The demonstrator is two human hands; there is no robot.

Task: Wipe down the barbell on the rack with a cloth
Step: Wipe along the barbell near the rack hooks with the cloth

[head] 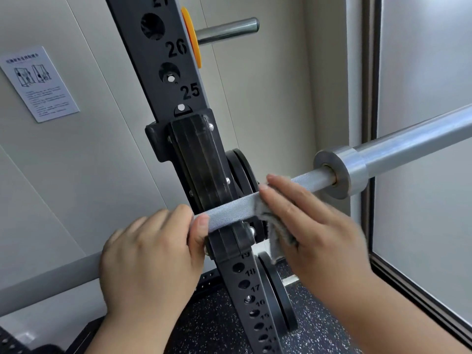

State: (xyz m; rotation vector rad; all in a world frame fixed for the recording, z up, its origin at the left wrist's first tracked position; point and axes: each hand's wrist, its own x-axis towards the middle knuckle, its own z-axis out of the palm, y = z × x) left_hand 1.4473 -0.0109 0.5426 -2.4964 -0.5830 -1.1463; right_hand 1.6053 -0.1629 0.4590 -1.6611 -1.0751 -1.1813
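A silver barbell (pixel 231 209) lies across the black J-hook (pixel 227 245) of the rack upright (pixel 176 72), running from lower left to upper right. Its thick sleeve (pixel 408 141) reaches to the right edge. My left hand (pixel 150 261) grips the bar just left of the hook, thumb on the knurled part. My right hand (pixel 311 226) presses a grey cloth (pixel 277 231) around the bar just right of the hook, fingers laid over the top. Part of the cloth hangs below the bar.
Black weight plates (pixel 277 290) hang on pegs behind the upright. A steel storage peg with an orange collar (pixel 227 30) sticks out above. A paper notice (pixel 38 83) is on the left wall. Frosted glass panels (pixel 429 187) close the right side. Speckled rubber floor (pixel 217 325) lies below.
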